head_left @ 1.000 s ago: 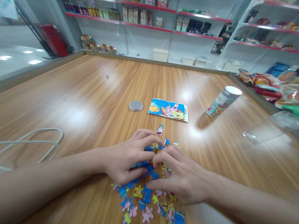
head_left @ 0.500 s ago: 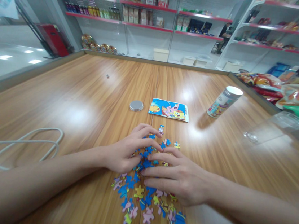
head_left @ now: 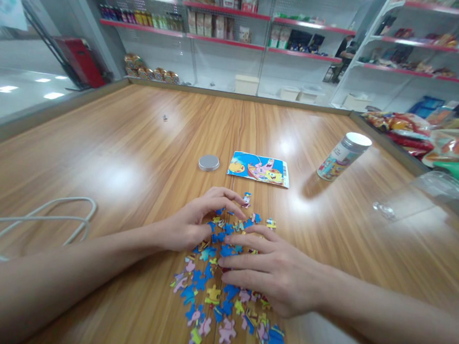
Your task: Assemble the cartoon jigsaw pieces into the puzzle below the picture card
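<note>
A loose pile of jigsaw puzzle pieces (head_left: 199,280), mostly blue, pink and yellow, lies on the wooden table in front of me. My left hand (head_left: 203,216) rests over the upper left of the pile, fingers apart and bent over the pieces. Over the right side, my right hand (head_left: 271,269) lies with its fingers spread and the tips touching pieces. Neither hand shows a piece gripped, and some pieces are hidden under the palms. Beyond the fingertips is a single puzzle piece (head_left: 247,199). Farther back lies a picture card (head_left: 259,168) with cartoon figures.
A round metal lid (head_left: 209,162) sits left of the card. To the right stands a printed canister (head_left: 343,157), with a clear plastic container (head_left: 423,196) beyond it. A pale cable (head_left: 44,216) loops at left. Bagged goods (head_left: 410,130) line the right edge; shelves stand behind.
My left hand has shifted slightly left and away from me, uncovering pieces near its thumb. My right hand has stayed nearly in place.
</note>
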`<state>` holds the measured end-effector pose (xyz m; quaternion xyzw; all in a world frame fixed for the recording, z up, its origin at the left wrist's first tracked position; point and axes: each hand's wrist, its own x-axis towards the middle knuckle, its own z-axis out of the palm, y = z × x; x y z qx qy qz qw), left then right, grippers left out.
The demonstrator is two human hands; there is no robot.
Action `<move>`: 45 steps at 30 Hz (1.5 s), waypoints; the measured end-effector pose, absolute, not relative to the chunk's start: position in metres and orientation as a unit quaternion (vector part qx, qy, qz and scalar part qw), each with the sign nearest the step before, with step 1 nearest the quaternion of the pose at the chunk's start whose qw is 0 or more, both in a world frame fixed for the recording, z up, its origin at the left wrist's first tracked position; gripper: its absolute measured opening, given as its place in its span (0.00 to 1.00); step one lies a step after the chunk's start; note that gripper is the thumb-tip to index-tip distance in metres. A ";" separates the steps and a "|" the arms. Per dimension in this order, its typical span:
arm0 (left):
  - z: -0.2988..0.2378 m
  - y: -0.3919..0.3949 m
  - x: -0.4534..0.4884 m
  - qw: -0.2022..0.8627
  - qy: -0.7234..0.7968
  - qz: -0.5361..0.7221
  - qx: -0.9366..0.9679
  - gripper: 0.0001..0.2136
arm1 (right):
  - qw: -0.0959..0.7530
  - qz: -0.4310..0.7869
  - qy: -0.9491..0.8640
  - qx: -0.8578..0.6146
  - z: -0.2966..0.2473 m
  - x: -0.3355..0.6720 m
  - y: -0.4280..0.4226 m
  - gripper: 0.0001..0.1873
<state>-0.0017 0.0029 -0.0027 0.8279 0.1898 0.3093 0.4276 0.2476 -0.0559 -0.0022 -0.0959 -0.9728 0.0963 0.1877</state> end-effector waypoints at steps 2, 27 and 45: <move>-0.008 0.005 -0.001 0.457 0.206 0.348 0.792 0.25 | 0.184 0.097 -0.973 -0.097 -0.002 0.248 -0.056 0.16; -0.018 0.005 0.004 0.283 0.326 0.349 0.832 0.16 | 0.194 0.119 -0.967 -0.111 -0.007 0.250 -0.055 0.19; -0.018 0.006 0.004 0.281 0.315 0.335 0.843 0.12 | 0.177 0.096 -0.963 -0.179 -0.005 0.251 -0.054 0.28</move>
